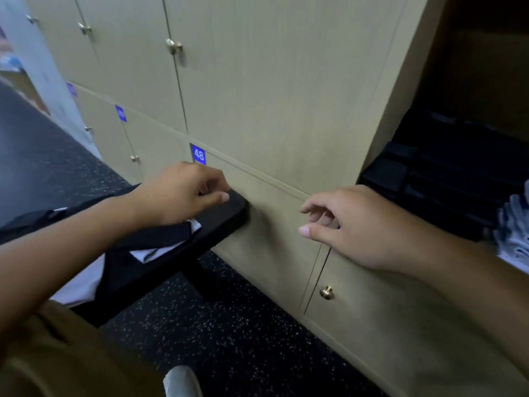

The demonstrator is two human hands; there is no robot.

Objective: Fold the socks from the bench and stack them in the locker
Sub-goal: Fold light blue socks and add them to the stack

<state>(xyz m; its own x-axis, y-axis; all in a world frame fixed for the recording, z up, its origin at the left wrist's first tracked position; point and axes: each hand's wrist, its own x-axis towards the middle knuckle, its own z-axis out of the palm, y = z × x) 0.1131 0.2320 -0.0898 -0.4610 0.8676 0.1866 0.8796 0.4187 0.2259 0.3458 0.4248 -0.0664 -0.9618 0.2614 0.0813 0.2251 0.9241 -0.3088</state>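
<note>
L hand [177, 193] is held over the end of the black worktop [229, 213], fingers loosely curled, nothing gripped. R hand [357, 224] is held in front of the closed locker doors [272, 110], fingers relaxed and apart, holding nothing. Black and white socks [160, 239] are seen lying on the worktop under the L wrist. Dark folded items are stacked in the open locker [446, 173] at right.

Your way into the open locker [472, 116] at right is free above the dark stack [446, 179]; the worktop [229, 213] end butts the closed doors [257, 96].
</note>
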